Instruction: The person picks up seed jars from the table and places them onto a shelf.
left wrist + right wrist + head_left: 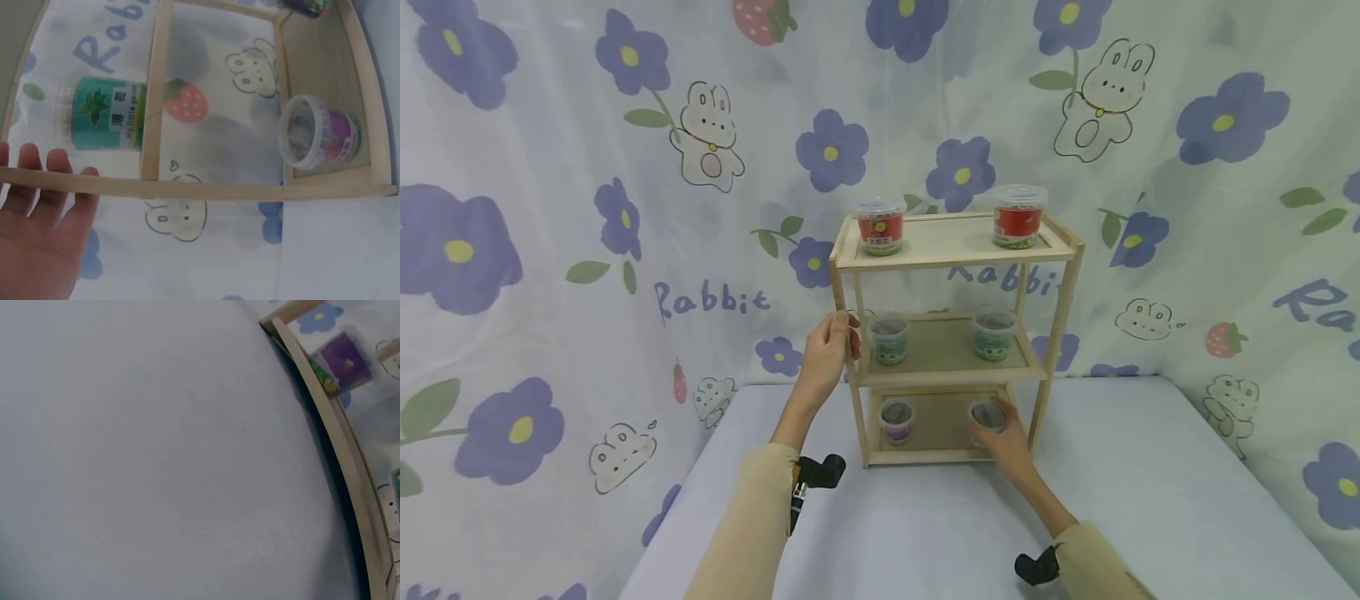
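A three-tier wooden shelf (pixel 955 377) stands on the table with a pair of clear plastic cups on each tier. My left hand (pixel 829 346) holds its left front post; in the left wrist view the fingers (pixel 57 164) pass behind the post (pixel 219 190). On the bottom tier at right, my right hand (pixel 1004 440) grips a lidded cup (pixel 987 414) around its side, partly covering it. A purple-labelled cup (pixel 896 421) stands to its left, also seen in the right wrist view as a purple-labelled cup (pixel 345 362). The right hand is outside its own wrist view.
Green-labelled cups (pixel 889 340) (pixel 994 335) occupy the middle tier. Red-labelled cups (pixel 881 227) (pixel 1018 218) sit on the top tier. A white table surface (pixel 910 533) extends before the shelf, and a flower-and-rabbit curtain (pixel 565 317) hangs behind.
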Motion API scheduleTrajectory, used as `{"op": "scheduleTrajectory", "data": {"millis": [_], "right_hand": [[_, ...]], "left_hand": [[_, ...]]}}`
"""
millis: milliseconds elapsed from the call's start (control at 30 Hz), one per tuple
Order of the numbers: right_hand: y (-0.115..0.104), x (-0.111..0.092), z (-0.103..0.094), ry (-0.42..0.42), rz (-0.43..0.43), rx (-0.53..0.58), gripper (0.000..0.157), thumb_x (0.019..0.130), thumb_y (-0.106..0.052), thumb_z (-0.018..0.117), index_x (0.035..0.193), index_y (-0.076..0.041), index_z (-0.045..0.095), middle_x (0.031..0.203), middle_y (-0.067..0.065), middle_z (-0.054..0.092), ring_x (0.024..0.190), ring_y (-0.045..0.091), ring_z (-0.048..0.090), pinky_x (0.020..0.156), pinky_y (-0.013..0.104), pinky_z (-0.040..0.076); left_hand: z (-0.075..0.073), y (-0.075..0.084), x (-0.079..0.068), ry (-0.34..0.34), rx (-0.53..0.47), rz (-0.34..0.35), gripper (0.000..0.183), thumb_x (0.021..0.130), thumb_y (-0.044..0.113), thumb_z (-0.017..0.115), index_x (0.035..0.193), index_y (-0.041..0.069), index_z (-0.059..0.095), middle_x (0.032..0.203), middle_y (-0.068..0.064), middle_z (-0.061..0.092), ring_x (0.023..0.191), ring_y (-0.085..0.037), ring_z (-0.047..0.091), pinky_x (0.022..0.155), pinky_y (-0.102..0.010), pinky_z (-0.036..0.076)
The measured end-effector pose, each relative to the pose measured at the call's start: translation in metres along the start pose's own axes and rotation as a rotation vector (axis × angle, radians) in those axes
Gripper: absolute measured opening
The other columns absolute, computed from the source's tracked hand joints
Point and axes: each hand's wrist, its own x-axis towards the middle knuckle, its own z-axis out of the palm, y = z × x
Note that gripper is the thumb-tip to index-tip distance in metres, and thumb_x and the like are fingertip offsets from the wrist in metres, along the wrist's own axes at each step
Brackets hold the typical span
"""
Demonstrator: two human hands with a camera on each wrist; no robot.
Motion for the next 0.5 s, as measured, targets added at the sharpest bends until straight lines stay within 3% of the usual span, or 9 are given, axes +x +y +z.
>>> {"op": "scheduleTrajectory", "data": {"millis": [500], "right_hand": [[0.013,0.030,0.005,0.058,0.057,0.033,0.088,0.088,-0.035,0.075,0.152,-0.006,0.021,0.138,0.027,0.041,0.123,0.041,0.046,0.098,0.051,0.043]], "left_hand": [[0.001,-0.003,0.002,0.005,-0.006,0.002,0.038,0.110,0.027,0.032,0.104,-0.001,0.056,0.093,-0.040,0.053,0.085,-0.055,0.055,0.083,-0.058,0.048]]}}
